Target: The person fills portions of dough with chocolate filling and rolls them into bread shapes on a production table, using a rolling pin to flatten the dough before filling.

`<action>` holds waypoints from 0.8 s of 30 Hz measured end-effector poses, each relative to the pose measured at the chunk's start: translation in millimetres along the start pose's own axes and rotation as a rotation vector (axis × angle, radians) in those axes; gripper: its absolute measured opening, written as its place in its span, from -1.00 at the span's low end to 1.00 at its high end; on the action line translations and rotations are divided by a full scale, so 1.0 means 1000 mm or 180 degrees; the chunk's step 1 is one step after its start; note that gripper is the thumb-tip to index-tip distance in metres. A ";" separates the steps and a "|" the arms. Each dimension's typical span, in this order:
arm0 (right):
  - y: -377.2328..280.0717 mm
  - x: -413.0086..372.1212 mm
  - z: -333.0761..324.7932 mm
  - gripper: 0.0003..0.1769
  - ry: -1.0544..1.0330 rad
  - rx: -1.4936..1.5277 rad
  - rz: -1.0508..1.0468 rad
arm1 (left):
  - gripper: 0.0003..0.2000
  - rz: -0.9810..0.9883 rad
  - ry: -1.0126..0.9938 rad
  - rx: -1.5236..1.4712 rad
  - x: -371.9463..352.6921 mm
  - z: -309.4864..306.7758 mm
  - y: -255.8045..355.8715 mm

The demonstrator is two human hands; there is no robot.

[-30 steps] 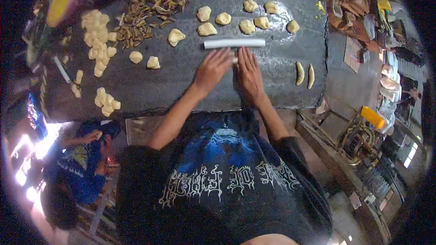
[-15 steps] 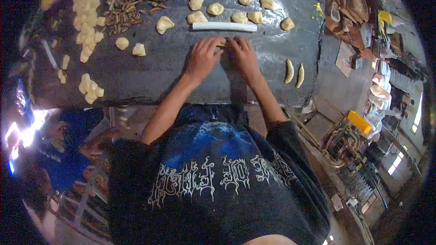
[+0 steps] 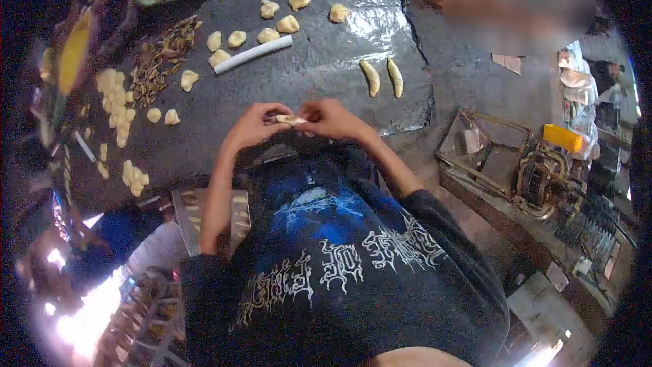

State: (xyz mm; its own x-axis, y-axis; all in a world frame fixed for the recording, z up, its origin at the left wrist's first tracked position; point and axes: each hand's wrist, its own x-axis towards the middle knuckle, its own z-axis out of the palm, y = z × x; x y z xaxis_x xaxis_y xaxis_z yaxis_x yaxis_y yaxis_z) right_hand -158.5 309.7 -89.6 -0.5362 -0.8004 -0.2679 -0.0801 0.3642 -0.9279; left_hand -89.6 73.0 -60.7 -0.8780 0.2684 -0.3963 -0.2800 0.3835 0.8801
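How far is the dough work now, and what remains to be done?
Two long curved pieces lie on the right of the table; they look finished. The left hand and right hand pinch a small dough piece between the fingers. Several separate dough lumps and a cluster of dough seem left to shape. So it looks like an early stage.

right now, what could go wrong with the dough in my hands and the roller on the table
Your left hand and right hand have the small dough piece between them near the table's near edge, so a loose grip might drop it off that side.
Pinching or pulling too hard could tear or misshape it.
The white roller lies loose right by several dough lumps; a bump may roll it into them and dent them.
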 end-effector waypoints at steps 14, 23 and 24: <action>-0.033 -0.043 -0.008 -0.62 0.0335 0.0335 0.0451 | -0.58 0.0035 0.0551 -0.1027 -0.018 0.038 0.008; -0.046 -0.008 0.055 -0.65 0.0058 0.0184 -0.0046 | -0.57 0.0214 0.1971 -0.2849 -0.125 0.059 -0.066; -0.061 -0.004 0.062 -0.66 -0.0180 -0.0032 0.0193 | -0.57 0.0266 0.2178 -0.2971 -0.145 0.065 -0.081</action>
State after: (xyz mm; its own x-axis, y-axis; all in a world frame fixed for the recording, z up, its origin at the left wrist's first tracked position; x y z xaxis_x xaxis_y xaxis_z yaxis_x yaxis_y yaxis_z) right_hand -98.9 261.1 -47.9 -0.4919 -0.8023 -0.3380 -0.0575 0.4173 -0.9069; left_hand 85.5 60.4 -91.7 -0.8539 -0.3810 -0.3544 -0.1384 -0.4902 0.8605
